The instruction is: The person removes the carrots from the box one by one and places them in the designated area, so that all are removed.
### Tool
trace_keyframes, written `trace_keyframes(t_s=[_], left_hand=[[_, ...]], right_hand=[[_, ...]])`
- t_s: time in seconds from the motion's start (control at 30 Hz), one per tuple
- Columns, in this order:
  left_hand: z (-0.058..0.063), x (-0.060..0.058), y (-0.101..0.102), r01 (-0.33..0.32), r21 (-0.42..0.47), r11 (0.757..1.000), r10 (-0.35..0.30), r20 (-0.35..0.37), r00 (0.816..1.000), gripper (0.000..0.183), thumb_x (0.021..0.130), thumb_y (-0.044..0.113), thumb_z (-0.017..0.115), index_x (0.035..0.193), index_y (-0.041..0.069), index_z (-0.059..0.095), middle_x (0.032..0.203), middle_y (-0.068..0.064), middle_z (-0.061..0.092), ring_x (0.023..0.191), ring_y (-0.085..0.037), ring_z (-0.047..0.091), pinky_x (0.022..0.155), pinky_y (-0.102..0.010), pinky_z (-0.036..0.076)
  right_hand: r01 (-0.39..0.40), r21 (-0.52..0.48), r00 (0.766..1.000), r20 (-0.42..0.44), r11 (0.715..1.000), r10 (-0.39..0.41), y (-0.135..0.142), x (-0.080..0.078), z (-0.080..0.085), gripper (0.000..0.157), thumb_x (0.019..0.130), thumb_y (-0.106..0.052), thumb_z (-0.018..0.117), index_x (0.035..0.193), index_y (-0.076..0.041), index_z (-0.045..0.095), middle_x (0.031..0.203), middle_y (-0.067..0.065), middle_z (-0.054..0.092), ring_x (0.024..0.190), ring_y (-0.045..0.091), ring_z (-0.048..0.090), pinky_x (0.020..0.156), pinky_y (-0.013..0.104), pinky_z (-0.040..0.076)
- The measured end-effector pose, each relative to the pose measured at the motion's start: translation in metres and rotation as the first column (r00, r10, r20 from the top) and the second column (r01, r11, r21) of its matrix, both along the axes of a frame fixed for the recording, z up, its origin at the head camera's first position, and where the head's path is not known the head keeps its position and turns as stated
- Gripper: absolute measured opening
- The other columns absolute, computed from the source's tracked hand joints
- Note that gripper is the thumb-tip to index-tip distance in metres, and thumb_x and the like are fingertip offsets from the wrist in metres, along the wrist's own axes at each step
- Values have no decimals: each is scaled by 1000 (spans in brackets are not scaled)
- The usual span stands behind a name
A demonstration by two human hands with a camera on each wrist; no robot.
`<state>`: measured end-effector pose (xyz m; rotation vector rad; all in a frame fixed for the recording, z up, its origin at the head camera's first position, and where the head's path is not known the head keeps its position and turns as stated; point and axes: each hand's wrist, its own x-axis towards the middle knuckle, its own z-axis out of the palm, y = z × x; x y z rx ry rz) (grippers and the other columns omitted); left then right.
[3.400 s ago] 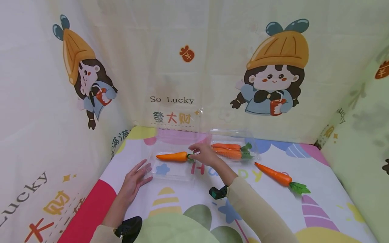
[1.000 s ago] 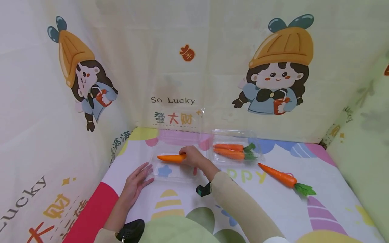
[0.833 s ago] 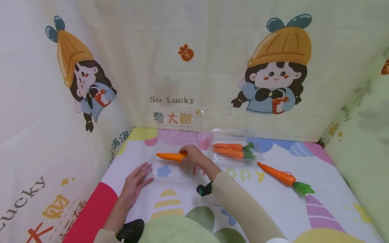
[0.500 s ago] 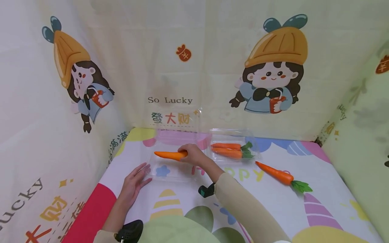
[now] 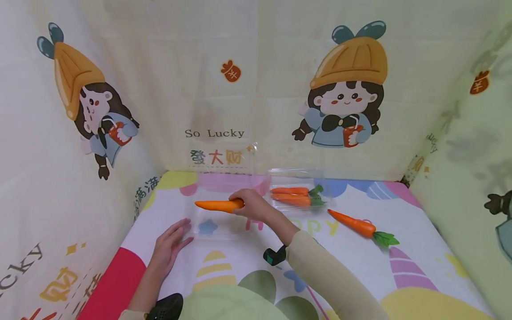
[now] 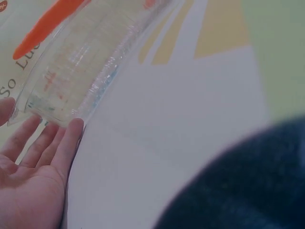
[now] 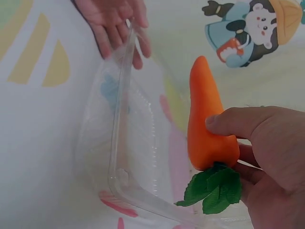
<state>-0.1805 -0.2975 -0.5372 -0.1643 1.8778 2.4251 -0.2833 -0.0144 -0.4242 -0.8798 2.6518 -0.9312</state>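
Observation:
My right hand holds an orange carrot by its thick end, thumb on top. The right wrist view shows the whole carrot and its green leaves, raised above a clear plastic container. In the head view the hand hides those leaves. The container's lid stands up at the back. My left hand rests against the container's left end, fingers nearly straight and touching the rim in the left wrist view.
To the right, another clear container holds carrots. A loose carrot with green leaves lies on the patterned cloth at the right. Printed curtains rise behind and at both sides.
Earlier the carrot lay in the container with my right fingers at its leaves. The hand has since taken hold of its thick end and raised it slightly. The left hand stays put.

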Motion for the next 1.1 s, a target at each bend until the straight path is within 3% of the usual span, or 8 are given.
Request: trace_keyframes(t_s=[0.3, 0.63, 1.1], left_hand=[[-3, 5, -4, -13, 5, 1000, 13, -34, 999, 52, 103, 26, 46, 148, 3, 35, 139, 7, 52, 126, -5, 54, 96, -28, 52], [-2, 6, -3, -46, 20, 999, 46, 28, 999, 55, 101, 28, 49, 149, 4, 34, 132, 12, 56, 120, -1, 58, 95, -28, 53], [-2, 1, -3, 27, 44, 999, -26, -31, 999, 51, 103, 22, 45, 148, 2, 34, 135, 10, 55, 123, -4, 57, 97, -29, 52]], right_hand=[[-12, -14, 1000, -27, 1000, 12, 5, 10, 11, 31, 87, -17, 72, 118, -13, 68, 108, -1, 67, 92, 13, 56, 89, 22, 52], [-5, -47, 1000, -2, 999, 5, 18, 13, 8, 31, 87, -17, 72, 118, -14, 68, 107, -2, 66, 92, 12, 55, 88, 23, 52], [32, -35, 999, -16, 999, -32, 39, 15, 10, 31, 87, -21, 73, 117, -16, 68, 106, -5, 65, 90, 11, 55, 87, 22, 52]])
